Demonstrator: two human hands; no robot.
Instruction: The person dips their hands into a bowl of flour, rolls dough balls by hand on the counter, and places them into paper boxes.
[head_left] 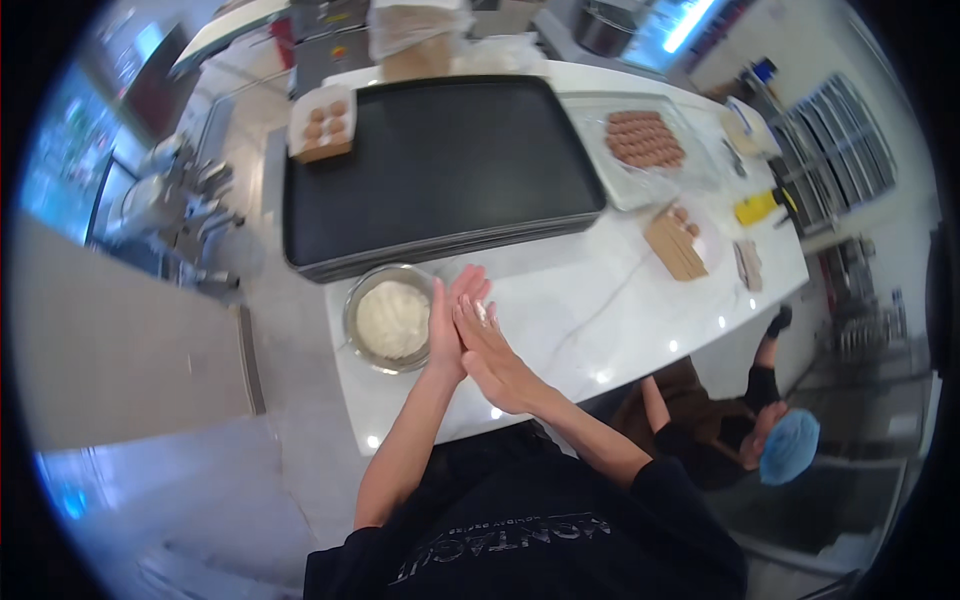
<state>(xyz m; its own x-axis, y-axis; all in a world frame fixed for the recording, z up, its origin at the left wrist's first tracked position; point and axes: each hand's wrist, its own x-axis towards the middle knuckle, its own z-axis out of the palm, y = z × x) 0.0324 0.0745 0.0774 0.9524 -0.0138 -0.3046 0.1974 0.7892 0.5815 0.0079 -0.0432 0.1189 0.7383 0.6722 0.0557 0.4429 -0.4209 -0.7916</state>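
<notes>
My left hand (447,325) and my right hand (497,365) meet palm to palm over the worktop's near part. Their fingers are stretched out, and the right hand lies across the left palm. White powder or paste shows near the right fingertips. Whether anything sits between the palms is hidden. Just left of my hands stands a round metal bowl (352,335) holding a pale, floury heap (393,318). Beyond them lies a stack of large black baking trays (440,150), the top one bare except at its far left corner.
A box of brown balls (325,125) rests on that corner. A metal tray (590,125) at right holds rows of brown pieces (645,140). Nearer are a cardboard-sided box (675,248) and a yellow bottle (757,208). A co-worker in a blue cap (790,447) is at lower right.
</notes>
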